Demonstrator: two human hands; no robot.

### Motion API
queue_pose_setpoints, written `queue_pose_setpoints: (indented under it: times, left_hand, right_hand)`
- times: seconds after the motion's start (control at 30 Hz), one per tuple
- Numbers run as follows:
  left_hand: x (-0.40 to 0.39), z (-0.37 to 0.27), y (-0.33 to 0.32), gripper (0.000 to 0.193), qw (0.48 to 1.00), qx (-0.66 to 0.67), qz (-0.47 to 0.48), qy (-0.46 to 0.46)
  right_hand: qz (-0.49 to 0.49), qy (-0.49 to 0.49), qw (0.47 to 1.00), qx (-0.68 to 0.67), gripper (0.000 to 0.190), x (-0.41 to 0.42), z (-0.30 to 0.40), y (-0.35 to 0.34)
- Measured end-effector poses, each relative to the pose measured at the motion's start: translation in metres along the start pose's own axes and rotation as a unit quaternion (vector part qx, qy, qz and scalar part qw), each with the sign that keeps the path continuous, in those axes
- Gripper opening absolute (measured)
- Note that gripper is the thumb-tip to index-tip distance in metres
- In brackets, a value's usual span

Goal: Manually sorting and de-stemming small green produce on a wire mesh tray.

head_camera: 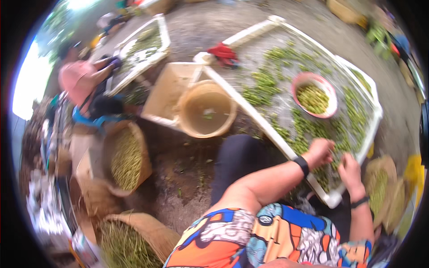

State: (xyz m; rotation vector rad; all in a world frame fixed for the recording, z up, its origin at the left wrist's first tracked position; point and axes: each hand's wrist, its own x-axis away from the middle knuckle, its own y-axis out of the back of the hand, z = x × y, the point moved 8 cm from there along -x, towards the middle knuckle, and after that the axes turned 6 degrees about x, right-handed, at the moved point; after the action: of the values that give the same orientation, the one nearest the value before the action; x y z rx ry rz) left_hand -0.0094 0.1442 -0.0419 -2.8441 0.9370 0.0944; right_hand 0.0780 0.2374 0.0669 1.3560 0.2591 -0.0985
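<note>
My left hand (320, 154) is over the near corner of a white-framed mesh tray (248, 107), its fingers curled. Beside it on the right is my right hand (349, 170), also curled, the two a short gap apart. Blur hides whether either holds a small piece. Beneath them, small green buds or pods (306, 129) lie scattered over the mesh. Farther in on the tray stands a red-and-white enamel basin (330, 88) partly filled with yellow-green pieces (312, 98). Red cloth (223, 53) drapes over the tray's far left edge.
Left of the tray are a round tan tub (187, 124) and a white foam box (167, 90). A basket of pale green pieces (126, 162) and a basket of green stems (124, 244) stand left. Another person (78, 78) sits at a second tray (164, 33). Sacks (378, 187) lie right.
</note>
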Motion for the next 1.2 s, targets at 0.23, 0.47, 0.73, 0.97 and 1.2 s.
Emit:
queue_pose_setpoints:
  times: [0.23,0.47,0.73,0.97,1.2]
  left_hand:
    - [0.026,-0.008,-0.010,0.030,0.787,0.526,-0.083,0.313]
    - [0.019,-0.032,0.022,0.023,0.994,0.029,-0.016,-0.107]
    - [0.017,-0.019,0.039,0.022,0.991,0.119,-0.057,-0.032]
    - [0.018,-0.026,0.042,0.029,0.990,0.086,-0.083,0.081]
    - [0.024,-0.039,0.036,0.024,0.839,0.423,-0.202,0.276]
  right_hand:
    - [0.051,0.083,0.975,-0.201,0.044,-0.038,0.065,0.015]
    - [0.035,-0.108,0.976,-0.184,0.013,-0.079,-0.045,0.006]
    - [0.045,-0.140,0.987,0.064,0.020,-0.131,-0.141,-0.028]
    - [0.096,-0.070,0.983,0.142,0.020,-0.155,-0.158,-0.065]
    - [0.135,-0.139,0.981,0.032,0.013,-0.153,-0.153,-0.061]
